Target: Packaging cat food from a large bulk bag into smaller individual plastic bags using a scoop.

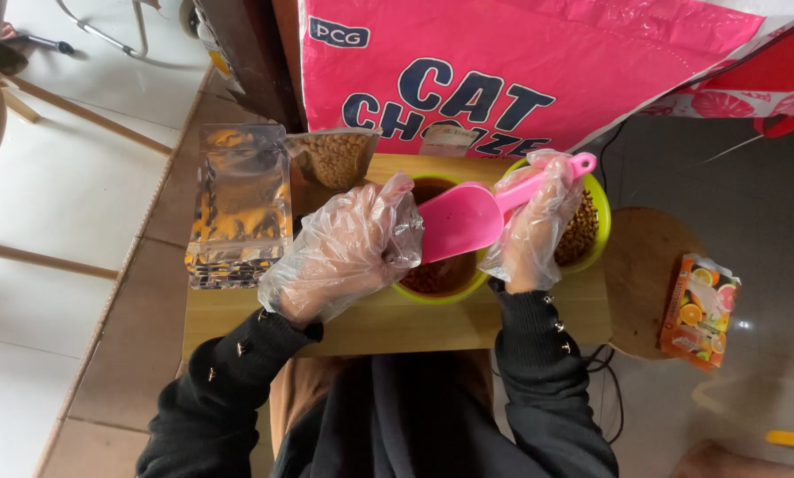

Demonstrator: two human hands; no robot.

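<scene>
Both my hands wear clear plastic gloves over black sleeves. My right hand [531,223] grips the handle of a pink plastic scoop [463,221], whose bowl lies over a green bowl [445,290] holding brown pet kibble. My left hand [348,248] rests at the left rim of that bowl, fingers curled; what it grips is hidden. A second green bowl [598,221] with kibble sits behind my right hand. Both bowls stand on a small wooden table [388,323].
A stack of clear shiny pouches [237,204] lies on the table's left side, with a filled kibble pouch [333,158] behind. A large pink bag [503,71] stands at the back. A round wooden stool [640,274] and a fruit-printed box [699,310] are on the right.
</scene>
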